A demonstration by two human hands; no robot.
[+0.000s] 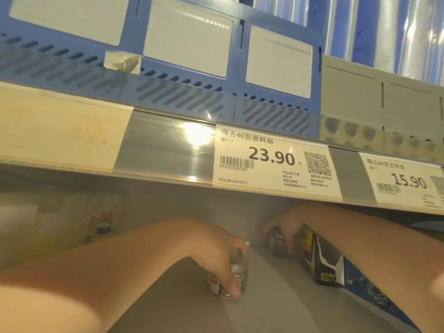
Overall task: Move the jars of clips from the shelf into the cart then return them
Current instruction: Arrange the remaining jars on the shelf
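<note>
On the grey shelf [264, 308], the left hand [221, 265] had its grip clamped from above on a clear jar of silver clips [240, 275], while farther back the right hand [286, 224] had its grip clamped on a darker jar [277, 243] just beside a black carton [322, 263].

Price rail [168, 150] runs across the frame under a clear plastic cover, with a glare spot left of centre. Two white tags sit in it: 23.90 tag [271, 162] at centre and 15.90 tag [403, 181] at right, cut off by the edge.

Above the rail are blue slotted file boxes [192, 97] with blank white panels. A crumpled tape scrap [122, 61] is stuck on one, and a grey box [372, 97] stands beside them.

Lower right: black carton [322, 263], its top torn open.

Left background is blurred, possibly small bottles [103, 224].
</note>
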